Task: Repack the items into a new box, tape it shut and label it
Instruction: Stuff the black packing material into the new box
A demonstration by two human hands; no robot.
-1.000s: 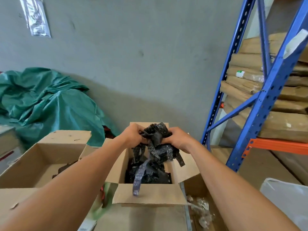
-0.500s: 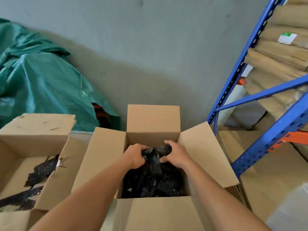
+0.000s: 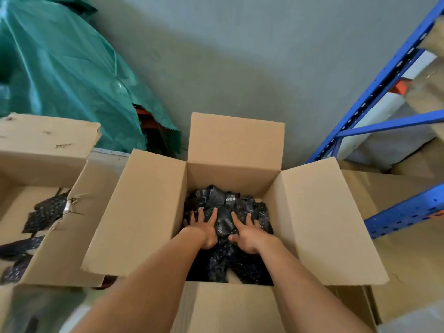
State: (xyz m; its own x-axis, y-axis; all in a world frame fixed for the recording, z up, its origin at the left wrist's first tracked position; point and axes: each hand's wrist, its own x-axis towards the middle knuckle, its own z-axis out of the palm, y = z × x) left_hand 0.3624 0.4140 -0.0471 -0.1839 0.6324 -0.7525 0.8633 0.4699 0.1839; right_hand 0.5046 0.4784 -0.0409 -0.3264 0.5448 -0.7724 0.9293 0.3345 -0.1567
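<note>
Pressing flat, spread palms — left hand [image 3: 203, 230], right hand [image 3: 247, 233] — onto the black packets [image 3: 228, 207] inside the new box [image 3: 312, 212], we gripped nothing; leftovers in the torn box [image 3: 48, 248] risked being forgotten.

New box [image 3: 153, 212]: plain tan cardboard. Items [image 3: 223, 203] inside it: glossy black with fine pale speckling. Torn box [image 3: 48, 145] left of the new box: same tan, holding black speckled strips [image 3: 45, 212]. Tarpaulin [image 3: 60, 68] behind-left: teal green. Rack [image 3: 374, 87] right of the new box: blue, orange beam.
</note>
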